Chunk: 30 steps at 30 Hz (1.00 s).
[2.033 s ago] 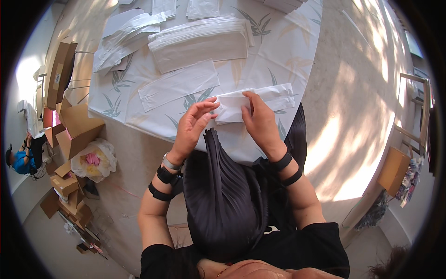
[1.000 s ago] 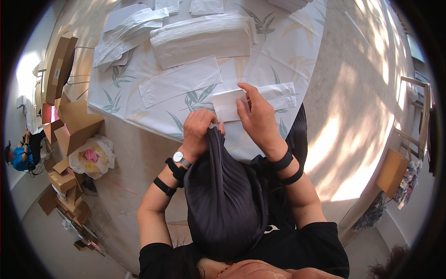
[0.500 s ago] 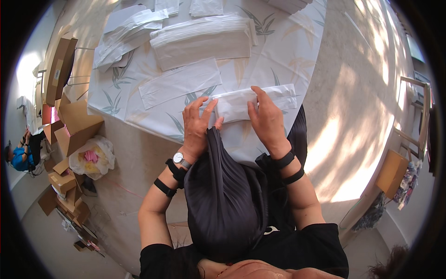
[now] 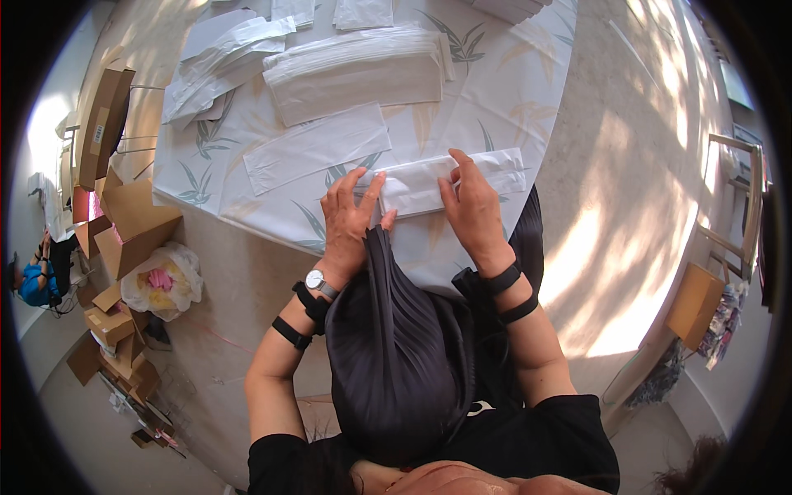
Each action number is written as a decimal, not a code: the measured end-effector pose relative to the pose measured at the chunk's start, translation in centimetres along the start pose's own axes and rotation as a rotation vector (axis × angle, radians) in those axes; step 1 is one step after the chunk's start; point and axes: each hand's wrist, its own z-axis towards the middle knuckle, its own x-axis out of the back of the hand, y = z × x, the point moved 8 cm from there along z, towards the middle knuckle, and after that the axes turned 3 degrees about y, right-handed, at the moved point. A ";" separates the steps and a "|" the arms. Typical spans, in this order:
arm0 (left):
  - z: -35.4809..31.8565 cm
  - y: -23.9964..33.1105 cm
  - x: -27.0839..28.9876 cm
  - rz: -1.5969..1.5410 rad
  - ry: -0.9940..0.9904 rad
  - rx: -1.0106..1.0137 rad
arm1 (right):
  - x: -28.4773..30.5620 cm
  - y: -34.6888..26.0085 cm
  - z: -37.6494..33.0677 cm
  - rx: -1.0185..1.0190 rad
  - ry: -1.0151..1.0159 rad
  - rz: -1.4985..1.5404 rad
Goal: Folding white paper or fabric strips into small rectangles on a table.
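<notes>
- The table (image 4: 511, 91) fills the top of my view under a white cloth with a leaf print; its far side is cut off by the rim.
- A dark pleated cloth (image 4: 404, 346) hangs from the table edge down over my lap and hides my knees.
- A stack of clear bags (image 4: 355, 70) lies at the far side, with one flat bag (image 4: 318, 147) nearer me; looser ones to the left blur together.
- Cardboard boxes (image 4: 124, 223) sit on the floor to my left, partly cut off.
- The white packet (image 4: 450, 177) lies flat at the near table edge, between my hands.
- My left hand (image 4: 351, 219) lies flat with fingers spread, pressing the packet's left end; its heel rests where the dark cloth begins.
- My right hand (image 4: 472, 206) presses the middle, fingers open; what lies under the palm is hidden.
</notes>
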 end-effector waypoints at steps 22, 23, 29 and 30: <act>0.2 -0.5 0.9 -0.116 0.133 0.022 | -0.2 0.6 0.1 0.089 0.004 -0.059; 0.3 -0.6 0.9 -0.141 0.147 0.032 | -0.2 0.6 0.1 0.090 0.000 -0.060; 0.6 -0.8 0.6 -0.200 0.122 0.061 | -0.2 0.6 0.3 0.094 -0.014 -0.067; 0.7 -0.8 0.5 -0.204 0.116 0.065 | -0.2 0.6 0.3 0.095 -0.016 -0.071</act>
